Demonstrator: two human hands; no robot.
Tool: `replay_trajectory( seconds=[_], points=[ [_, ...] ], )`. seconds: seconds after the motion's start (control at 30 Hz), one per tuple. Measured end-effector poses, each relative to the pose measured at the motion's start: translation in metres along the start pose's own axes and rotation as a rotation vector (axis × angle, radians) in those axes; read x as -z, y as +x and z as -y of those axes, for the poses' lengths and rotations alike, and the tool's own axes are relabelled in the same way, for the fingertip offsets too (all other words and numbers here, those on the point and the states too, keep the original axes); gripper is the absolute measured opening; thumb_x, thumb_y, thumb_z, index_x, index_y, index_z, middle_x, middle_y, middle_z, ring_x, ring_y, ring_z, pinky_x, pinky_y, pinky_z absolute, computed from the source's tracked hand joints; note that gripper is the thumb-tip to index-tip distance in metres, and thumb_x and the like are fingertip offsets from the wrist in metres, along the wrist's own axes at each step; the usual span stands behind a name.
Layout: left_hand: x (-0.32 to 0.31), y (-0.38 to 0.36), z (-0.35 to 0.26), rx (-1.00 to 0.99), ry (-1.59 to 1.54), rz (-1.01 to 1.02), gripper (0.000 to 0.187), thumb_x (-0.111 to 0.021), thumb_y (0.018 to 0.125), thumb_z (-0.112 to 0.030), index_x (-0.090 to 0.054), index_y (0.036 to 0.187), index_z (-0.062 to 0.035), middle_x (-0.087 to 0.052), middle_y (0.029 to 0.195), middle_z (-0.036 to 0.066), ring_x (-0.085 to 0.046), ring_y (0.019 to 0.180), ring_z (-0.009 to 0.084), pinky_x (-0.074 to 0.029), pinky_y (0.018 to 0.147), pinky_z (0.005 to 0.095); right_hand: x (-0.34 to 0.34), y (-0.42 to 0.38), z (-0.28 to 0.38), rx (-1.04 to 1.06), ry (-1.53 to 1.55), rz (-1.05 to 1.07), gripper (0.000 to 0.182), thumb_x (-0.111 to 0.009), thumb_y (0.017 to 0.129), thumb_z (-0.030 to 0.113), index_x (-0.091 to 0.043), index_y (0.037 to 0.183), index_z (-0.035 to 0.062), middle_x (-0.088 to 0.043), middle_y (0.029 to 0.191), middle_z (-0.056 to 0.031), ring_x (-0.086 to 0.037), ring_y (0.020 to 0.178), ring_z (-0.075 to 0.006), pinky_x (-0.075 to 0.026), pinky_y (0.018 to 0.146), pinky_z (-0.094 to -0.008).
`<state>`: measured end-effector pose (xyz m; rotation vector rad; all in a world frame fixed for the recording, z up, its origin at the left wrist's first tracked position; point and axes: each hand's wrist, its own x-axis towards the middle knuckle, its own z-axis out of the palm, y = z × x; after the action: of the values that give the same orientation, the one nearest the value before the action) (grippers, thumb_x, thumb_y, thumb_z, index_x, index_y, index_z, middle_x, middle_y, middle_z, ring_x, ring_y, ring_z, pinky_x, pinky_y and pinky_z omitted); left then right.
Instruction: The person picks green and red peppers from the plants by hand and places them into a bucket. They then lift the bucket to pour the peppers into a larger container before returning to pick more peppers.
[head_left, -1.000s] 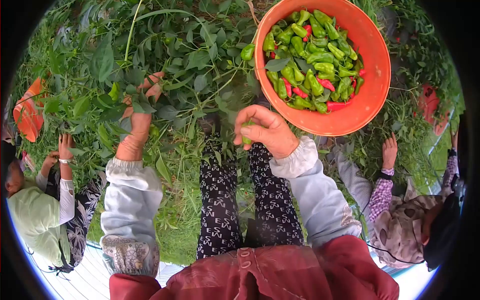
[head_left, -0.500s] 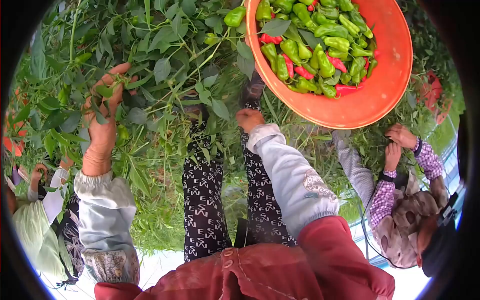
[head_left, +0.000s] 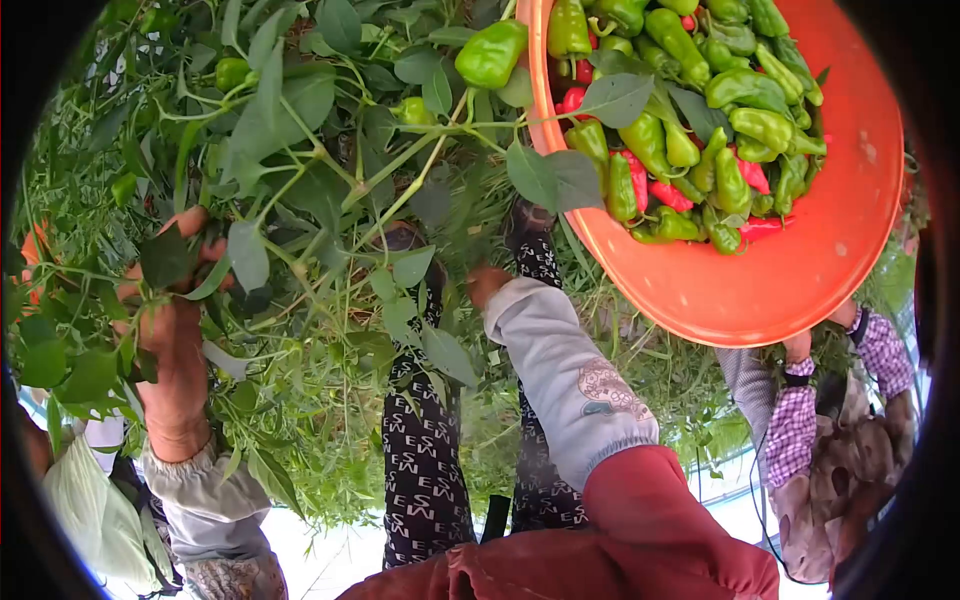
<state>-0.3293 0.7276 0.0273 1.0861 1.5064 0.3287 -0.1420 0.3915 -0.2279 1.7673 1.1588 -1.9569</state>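
Note:
At the left, my left hand (head_left: 178,290) is among the pepper plant's leaves (head_left: 250,130), its fingers partly covered by foliage and spread apart, with nothing visible in them. My right hand (head_left: 487,284) is near the middle, over my lower legs, beside the grass; its fingers are blurred and mostly hidden past the sleeve. An orange basin (head_left: 850,230) at the upper right holds several green peppers (head_left: 748,90) and red peppers (head_left: 672,196). One green pepper (head_left: 492,54) hangs on the plant just left of the basin's rim.
A co-worker in a checked sleeve (head_left: 792,430) is at the right, hands partly behind the basin. Another person in pale green clothing (head_left: 95,505) is at the lower left. Branches (head_left: 400,185) cross the space between my hands and the basin.
The basin and the plant's branches appear larger and the basin sits lower and further right. My left hand is lower and further left, deeper in the leaves. The co-worker's hands are now more hidden.

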Motion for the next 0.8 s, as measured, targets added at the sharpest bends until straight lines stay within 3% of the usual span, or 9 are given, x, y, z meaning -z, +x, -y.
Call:
replay_trajectory(
  seconds=[0.03, 0.2, 0.3, 0.4, 0.47, 0.5, 0.53, 0.6, 0.8],
  points=[
    [-0.003, 0.000, -0.002, 0.019, 0.026, 0.047, 0.049, -0.047, 0.090, -0.040, -0.050, 0.122, -0.0023, -0.049, 0.127, 0.015, -0.052, 0.110, 0.0230, -0.042, 0.089, 0.0365, 0.012, -0.012, 0.006, 0.132, 0.019, -0.102, 0.023, -0.062, 0.072, 0.022, -0.067, 0.092, 0.0123, -0.065, 0.090, -0.0159, -0.062, 0.084, -0.0351, -0.049, 0.076, -0.0398],
    [-0.017, -0.014, -0.009, -0.085, 0.108, 0.199, 0.042, -0.054, 0.089, -0.032, -0.053, 0.117, -0.0010, -0.049, 0.126, 0.015, -0.053, 0.109, 0.0207, -0.042, 0.093, 0.0341, 0.135, -0.122, 0.088, 0.118, 0.481, 0.040, 0.024, -0.064, 0.077, 0.023, -0.066, 0.098, 0.0122, -0.066, 0.093, -0.0121, -0.063, 0.086, -0.0284, -0.049, 0.076, -0.0335],
    [-0.003, -0.032, -0.002, 0.160, 0.016, 0.254, 0.036, -0.062, 0.083, -0.022, -0.055, 0.111, -0.0003, -0.047, 0.129, 0.015, -0.054, 0.109, 0.0226, -0.041, 0.095, 0.0313, 0.190, -0.188, 0.116, 0.321, 0.558, -0.061, 0.023, -0.063, 0.079, 0.014, -0.064, 0.101, 0.0094, -0.065, 0.092, -0.0131, -0.063, 0.088, -0.0236, -0.048, 0.079, -0.0314],
    [0.011, -0.042, -0.005, 0.077, 0.323, 0.313, 0.029, -0.054, 0.084, -0.004, -0.057, 0.112, -0.0060, -0.043, 0.132, 0.010, -0.048, 0.115, 0.0186, -0.041, 0.092, 0.0331, 0.262, -0.244, 0.143, 0.485, 0.628, -0.196, 0.022, -0.062, 0.079, 0.009, -0.063, 0.101, 0.0050, -0.063, 0.092, -0.0105, -0.061, 0.088, -0.0195, -0.046, 0.080, -0.0300],
    [0.024, -0.047, -0.010, -0.143, 0.825, 0.477, 0.044, -0.059, 0.070, -0.006, -0.057, 0.113, -0.0142, -0.042, 0.134, 0.010, -0.044, 0.120, 0.0325, -0.040, 0.097, 0.0347, 0.303, -0.269, 0.149, 0.504, 0.601, -0.296, 0.022, -0.062, 0.079, 0.005, -0.061, 0.101, 0.0014, -0.061, 0.092, -0.0087, -0.058, 0.089, -0.0166, -0.044, 0.082, -0.0287],
    [0.024, -0.051, -0.019, -0.224, 1.126, 0.490, 0.042, -0.056, 0.073, -0.005, -0.058, 0.113, -0.0193, -0.039, 0.137, 0.009, -0.041, 0.123, 0.0324, -0.039, 0.098, 0.0389, 0.316, -0.275, 0.146, 0.464, 0.617, -0.379, 0.021, -0.062, 0.080, 0.005, -0.061, 0.101, 0.0015, -0.061, 0.093, -0.0086, -0.058, 0.090, -0.0165, -0.044, 0.082, -0.0282],
    [0.023, -0.060, -0.029, -0.217, 1.129, 0.483, 0.042, -0.056, 0.073, -0.005, -0.058, 0.113, -0.0193, -0.039, 0.137, 0.009, -0.041, 0.123, 0.0324, -0.039, 0.098, 0.0389, 0.328, -0.280, 0.142, 0.423, 0.635, -0.459, 0.020, -0.061, 0.081, 0.006, -0.061, 0.101, 0.0015, -0.060, 0.093, -0.0086, -0.057, 0.090, -0.0164, -0.043, 0.083, -0.0277],
    [0.020, -0.068, -0.051, -0.236, 1.315, 0.572, 0.042, -0.057, 0.072, -0.007, -0.058, 0.113, -0.0186, -0.036, 0.139, 0.008, -0.040, 0.123, 0.0323, -0.037, 0.100, 0.0417, 0.346, -0.271, 0.126, 0.427, 0.550, -0.674, 0.023, -0.062, 0.081, 0.007, -0.060, 0.103, 0.0014, -0.060, 0.095, -0.0090, -0.056, 0.093, -0.0169, -0.042, 0.085, -0.0285],
    [0.019, -0.072, -0.058, -0.187, 1.438, 0.710, 0.041, -0.057, 0.075, -0.011, -0.057, 0.115, -0.0183, -0.034, 0.141, 0.010, -0.029, 0.131, 0.0293, -0.029, 0.105, 0.0451, 0.381, -0.269, 0.120, 0.346, -0.190, -0.830, 0.049, -0.065, 0.077, 0.021, -0.050, 0.123, 0.0136, -0.051, 0.119, -0.0184, -0.049, 0.112, -0.0324, -0.040, 0.092, -0.0403]
  ],
)
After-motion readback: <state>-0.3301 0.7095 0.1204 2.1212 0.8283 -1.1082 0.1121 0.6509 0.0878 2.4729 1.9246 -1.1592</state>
